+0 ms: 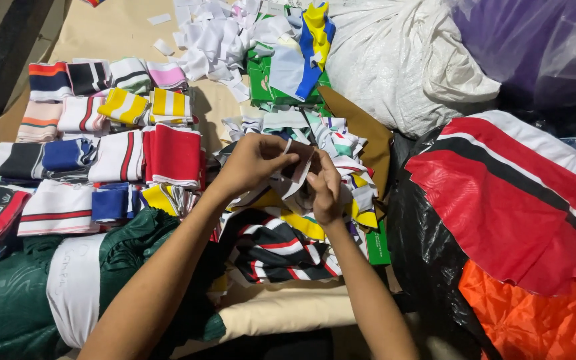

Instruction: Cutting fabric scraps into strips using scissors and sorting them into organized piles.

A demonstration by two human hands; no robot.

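Both hands, the left hand (251,163) and right hand (325,190), pinch one small striped knit strip (296,170) above the loose pile (288,247); I think a gentle, even tug would keep it flat.

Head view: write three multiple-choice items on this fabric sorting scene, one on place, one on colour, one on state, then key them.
1. Where do the folded striped knit bands lie?
A. left of the hands
B. right of them
C. on the white sack

2. What colour is the crinkled bag at lower right?
A. green
B. orange
C. purple

3. How is the small white fabric strip held?
A. lying loose
B. left hand only
C. between both hands

A: rows fill the left side. B: plainly orange. C: the right hand also pinches it.
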